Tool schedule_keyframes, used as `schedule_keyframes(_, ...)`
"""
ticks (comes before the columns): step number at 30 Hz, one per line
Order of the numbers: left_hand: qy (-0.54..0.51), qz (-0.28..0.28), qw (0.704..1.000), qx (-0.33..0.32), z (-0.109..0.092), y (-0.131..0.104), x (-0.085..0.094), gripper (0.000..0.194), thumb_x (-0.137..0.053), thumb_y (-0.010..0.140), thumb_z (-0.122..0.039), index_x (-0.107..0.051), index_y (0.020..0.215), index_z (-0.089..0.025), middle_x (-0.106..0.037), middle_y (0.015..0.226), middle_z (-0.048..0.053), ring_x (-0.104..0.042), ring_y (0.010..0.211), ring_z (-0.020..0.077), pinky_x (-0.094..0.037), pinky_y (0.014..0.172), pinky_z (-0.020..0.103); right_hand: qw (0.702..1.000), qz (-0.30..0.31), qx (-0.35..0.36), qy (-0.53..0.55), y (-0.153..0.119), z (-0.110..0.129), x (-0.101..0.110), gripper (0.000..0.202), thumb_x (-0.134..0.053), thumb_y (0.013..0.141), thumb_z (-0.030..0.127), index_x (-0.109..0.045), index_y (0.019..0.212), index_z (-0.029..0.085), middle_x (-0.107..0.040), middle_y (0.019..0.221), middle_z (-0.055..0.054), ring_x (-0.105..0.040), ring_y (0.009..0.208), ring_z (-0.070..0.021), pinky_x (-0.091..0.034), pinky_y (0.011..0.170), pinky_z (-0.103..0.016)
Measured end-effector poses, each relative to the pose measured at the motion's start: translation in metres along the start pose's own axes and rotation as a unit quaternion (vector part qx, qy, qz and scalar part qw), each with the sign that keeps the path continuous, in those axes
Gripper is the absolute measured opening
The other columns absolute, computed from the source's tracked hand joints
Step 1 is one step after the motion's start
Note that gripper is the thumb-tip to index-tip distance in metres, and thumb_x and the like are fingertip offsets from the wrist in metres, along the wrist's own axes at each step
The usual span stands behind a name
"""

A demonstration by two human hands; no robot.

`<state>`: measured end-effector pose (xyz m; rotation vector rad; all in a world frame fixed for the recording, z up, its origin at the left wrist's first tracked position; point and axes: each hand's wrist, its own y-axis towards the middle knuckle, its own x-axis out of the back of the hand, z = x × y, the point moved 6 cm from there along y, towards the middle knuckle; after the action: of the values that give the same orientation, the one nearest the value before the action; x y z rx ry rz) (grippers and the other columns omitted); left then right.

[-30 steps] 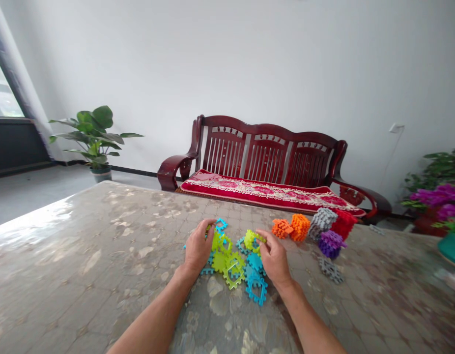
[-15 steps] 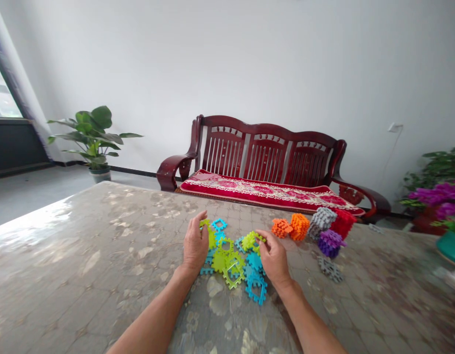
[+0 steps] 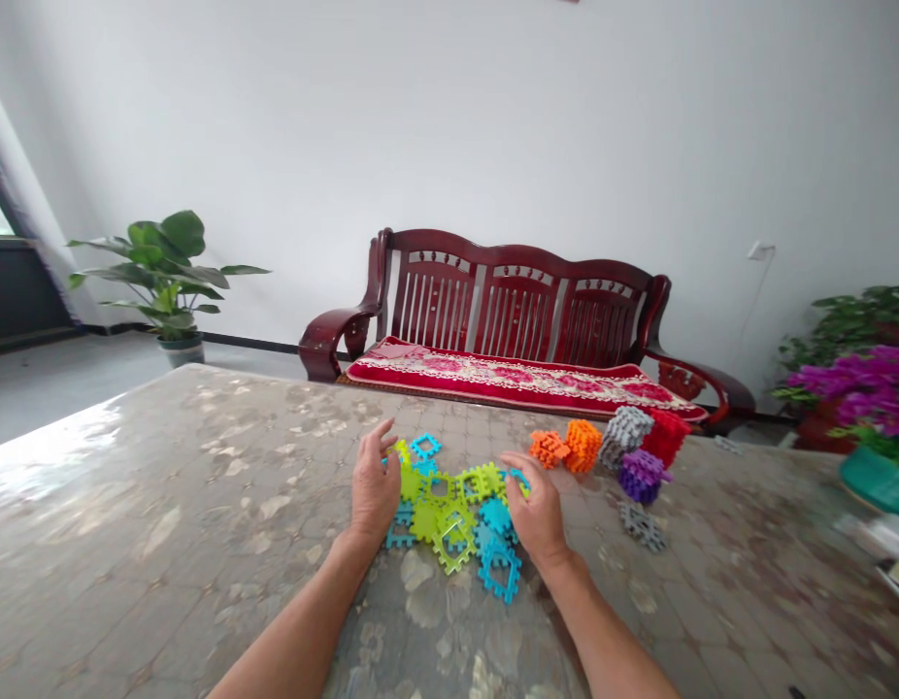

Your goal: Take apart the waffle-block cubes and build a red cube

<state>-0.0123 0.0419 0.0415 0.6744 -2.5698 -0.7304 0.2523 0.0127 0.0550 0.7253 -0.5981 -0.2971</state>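
Lime green and blue toothed interlocking tiles lie in a loose pile between my hands, some solid and some like open frames. My left hand [image 3: 375,485] stands at the pile's left side, fingers apart and slightly curved, beside a green tile [image 3: 411,485]. On the right, my right hand [image 3: 538,507] has thumb and forefinger apart around a small blue tile [image 3: 520,478]; whether they touch it is hard to see. A green frame tile [image 3: 482,481] rests just left of that thumb. Nearest me are a green frame tile [image 3: 454,541] and a blue frame tile [image 3: 500,573].
Beyond my right hand stand orange tile stacks [image 3: 582,447], a grey stack [image 3: 625,435], a red stack [image 3: 666,437] and a purple stack [image 3: 643,476]. Loose grey tiles [image 3: 643,527] lie nearer. A pot of purple flowers [image 3: 861,388] is at the table's right.
The green tile at my right fingers now lies further left against the other green tiles, and the right thumb and forefinger are away from it. The whole view has shifted slightly.
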Motion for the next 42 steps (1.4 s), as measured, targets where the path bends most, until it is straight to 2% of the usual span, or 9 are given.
schedule_keyframes(6, 0.130, 0.080, 0.987, 0.041, 0.007, 0.000, -0.002, 0.037, -0.041, 0.082, -0.015, -0.068, 0.107, -0.023, -0.067, 0.113, 0.006, -0.062, 0.108, 0.0225, -0.048, 0.097, 0.037, 0.973, -0.192, -0.008, -0.125, 0.012, -0.035, 0.054, 0.034, -0.049, 0.077, 0.018, -0.064, 0.108, 0.017, -0.066, 0.106, -0.012, -0.059, 0.102, -0.0260, -0.046, 0.096, -0.047)
schedule_keyframes(9, 0.166, 0.109, 0.978, 0.068, 0.010, -0.001, -0.004, 0.037, -0.042, 0.083, -0.017, -0.069, 0.108, -0.024, -0.068, 0.114, 0.006, -0.064, 0.104, 0.0230, -0.049, 0.092, 0.036, 0.958, -0.238, -0.052, -0.151, 0.011, -0.060, 0.076, 0.040, -0.048, 0.075, 0.018, -0.061, 0.113, 0.015, -0.063, 0.106, -0.014, -0.059, 0.094, -0.0256, -0.049, 0.087, -0.044)
schedule_keyframes(12, 0.180, 0.120, 0.973, 0.077, 0.012, -0.001, -0.005, 0.037, -0.042, 0.084, -0.019, -0.069, 0.109, -0.023, -0.069, 0.113, 0.006, -0.065, 0.102, 0.0226, -0.050, 0.090, 0.034, 0.961, -0.214, -0.074, -0.161, 0.008, -0.075, 0.079, 0.043, -0.045, 0.074, 0.016, -0.060, 0.115, 0.014, -0.060, 0.103, -0.014, -0.058, 0.085, -0.0233, -0.052, 0.080, -0.040)
schedule_keyframes(15, 0.199, 0.116, 0.970, 0.075, 0.012, 0.000, -0.004, 0.036, -0.043, 0.085, -0.020, -0.070, 0.108, -0.024, -0.070, 0.113, 0.006, -0.065, 0.100, 0.0224, -0.050, 0.089, 0.034, 0.965, -0.157, -0.041, -0.207, 0.008, -0.072, 0.066, 0.046, -0.046, 0.076, 0.015, -0.057, 0.120, 0.015, -0.059, 0.110, -0.015, -0.057, 0.102, -0.0267, -0.048, 0.090, -0.044)
schedule_keyframes(18, 0.216, 0.105, 0.968, 0.072, 0.013, 0.000, -0.002, 0.035, -0.045, 0.085, -0.021, -0.071, 0.107, -0.025, -0.072, 0.110, 0.005, -0.066, 0.097, 0.0218, -0.050, 0.087, 0.032, 0.961, -0.093, -0.008, -0.261, 0.012, -0.062, 0.051, 0.053, -0.045, 0.079, 0.013, -0.052, 0.131, 0.016, -0.056, 0.126, -0.015, -0.048, 0.122, -0.0288, -0.041, 0.102, -0.048)
schedule_keyframes(25, 0.223, 0.114, 0.965, 0.071, 0.016, 0.000, -0.004, 0.034, -0.045, 0.085, -0.021, -0.071, 0.106, -0.026, -0.072, 0.111, 0.004, -0.066, 0.097, 0.0205, -0.049, 0.083, 0.030, 0.947, -0.022, 0.011, -0.319, 0.019, -0.062, 0.037, 0.053, -0.039, 0.086, 0.012, -0.048, 0.137, 0.016, -0.053, 0.136, -0.014, -0.042, 0.130, -0.0274, -0.036, 0.107, -0.047)
schedule_keyframes(30, 0.213, 0.110, 0.968, 0.071, 0.018, 0.000, -0.005, 0.033, -0.047, 0.083, -0.021, -0.072, 0.103, -0.027, -0.073, 0.106, 0.003, -0.066, 0.093, 0.0199, -0.050, 0.080, 0.029, 0.946, -0.013, 0.004, -0.324, 0.020, -0.065, 0.033, 0.053, -0.037, 0.087, 0.013, -0.047, 0.138, 0.017, -0.054, 0.134, -0.014, -0.044, 0.126, -0.0282, -0.038, 0.104, -0.047)
schedule_keyframes(37, 0.218, 0.107, 0.967, 0.072, 0.015, 0.000, -0.004, 0.034, -0.046, 0.083, -0.020, -0.072, 0.104, -0.027, -0.074, 0.105, 0.004, -0.067, 0.092, 0.0208, -0.049, 0.082, 0.031, 0.927, -0.046, -0.039, -0.371, 0.023, -0.057, 0.038, 0.045, -0.049, 0.084, 0.021, -0.056, 0.129, 0.017, -0.053, 0.121, -0.018, -0.049, 0.112, -0.0332, -0.042, 0.095, -0.047)
schedule_keyframes(42, 0.214, 0.104, 0.969, 0.071, 0.012, 0.000, -0.004, 0.032, -0.048, 0.083, -0.019, -0.073, 0.102, -0.027, -0.074, 0.106, 0.003, -0.066, 0.091, 0.0200, -0.049, 0.081, 0.030, 0.915, -0.050, -0.038, -0.398, 0.029, -0.054, 0.034, 0.044, -0.054, 0.084, 0.028, -0.057, 0.127, 0.021, -0.048, 0.127, -0.018, -0.045, 0.115, -0.0349, -0.043, 0.091, -0.048)
